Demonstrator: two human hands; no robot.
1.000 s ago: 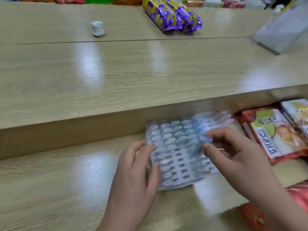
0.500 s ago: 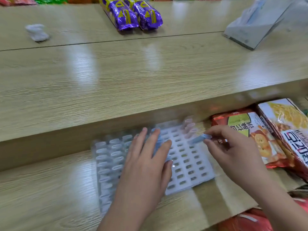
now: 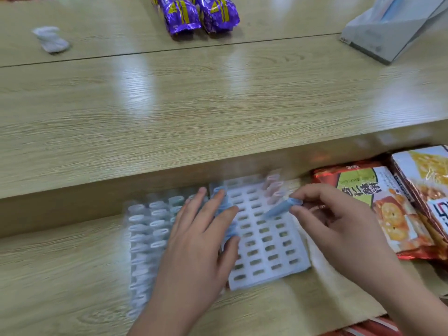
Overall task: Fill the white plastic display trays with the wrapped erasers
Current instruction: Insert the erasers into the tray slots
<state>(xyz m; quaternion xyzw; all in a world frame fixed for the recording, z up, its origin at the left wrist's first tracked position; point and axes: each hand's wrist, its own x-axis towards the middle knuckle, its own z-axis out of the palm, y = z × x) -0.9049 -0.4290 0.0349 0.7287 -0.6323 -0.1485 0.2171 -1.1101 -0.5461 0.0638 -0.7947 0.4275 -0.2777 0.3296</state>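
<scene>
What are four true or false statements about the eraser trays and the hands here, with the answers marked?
1. The right hand pinches a blue eraser. True.
2. The white tray is completely full. False: most slots are empty.
3. The left hand rests flat, fingers straight, holding nothing. True.
4. The purple snack packs lie beside the white tray. False: they are up on the upper desk.

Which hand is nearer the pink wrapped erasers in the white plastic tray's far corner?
Right. The right hand, pinching a blue wrapped eraser, is right of the pink wrapped erasers; the left hand lies farther left, over the left edge of the white plastic tray.
</scene>
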